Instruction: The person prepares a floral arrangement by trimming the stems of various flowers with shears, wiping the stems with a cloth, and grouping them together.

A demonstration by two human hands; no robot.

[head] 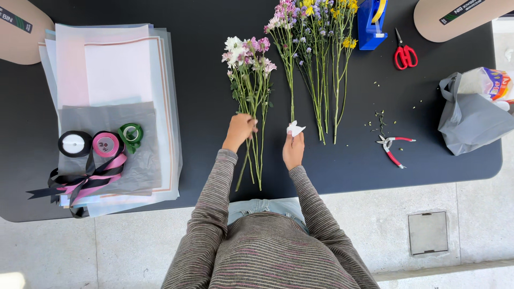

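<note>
I see my left hand (239,130) closed around the stems of a small bunch of flowers (250,80), pink and white, lying near the middle of the black table (342,160). The blooms point toward the far edge and the stem ends reach almost to the near edge, just in front of my body. My right hand (293,150) rests just beside those stems and pinches a small white scrap (294,128) between its fingertips; what the scrap is I cannot tell.

Just to the right of the bunch, a second, larger row of flowers (316,53) lies flat, purple and yellow heads at the far edge, stems running toward me. My right hand sits near the lower end of the leftmost stem of that row, apart from it.

At the far edge stands a blue tape dispenser (372,24), with red-handled scissors (405,53) beside it. Red-handled pruning shears (393,147) lie toward the right near corner, with small green trimmings scattered just above them. A grey bag (468,120) sits at the right edge.

On the left side lies a stack of wrapping sheets (118,69), pale pink and translucent, with a grey sheet on top. On it lie three ribbon spools (104,143), black, pink and green, with loose ribbon trailing toward the near left corner.
</note>
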